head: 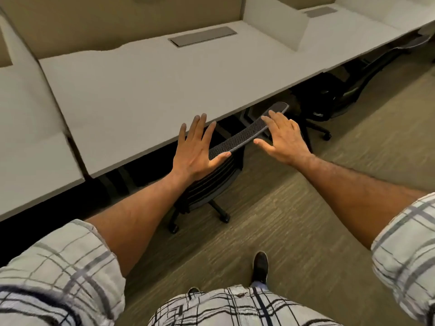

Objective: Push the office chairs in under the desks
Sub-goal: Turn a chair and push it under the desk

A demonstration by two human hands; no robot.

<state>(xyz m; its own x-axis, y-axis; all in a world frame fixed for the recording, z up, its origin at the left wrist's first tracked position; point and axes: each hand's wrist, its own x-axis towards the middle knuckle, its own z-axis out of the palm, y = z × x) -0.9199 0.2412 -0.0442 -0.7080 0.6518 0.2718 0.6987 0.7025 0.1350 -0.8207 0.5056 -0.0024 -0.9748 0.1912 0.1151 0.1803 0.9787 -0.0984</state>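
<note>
A black mesh-backed office chair (pixel 244 135) stands at the front edge of a long white desk (pixel 131 95), its seat mostly under the desktop and its wheeled base on the carpet. My left hand (pixel 197 149) is flat with fingers spread against the left end of the chair's top rail. My right hand (pixel 282 137) is spread over the right part of the rail, fingers apart, holding nothing. A second dark chair (pixel 341 90) sits tucked under the neighbouring desk on the right.
Beige partition panels (pixel 94 24) stand behind the desks. A grey cable flap (pixel 202 36) lies flush in the desktop. Carpet (pixel 306 220) spreads to the right and behind. My dark shoe (pixel 260 267) is on the floor below.
</note>
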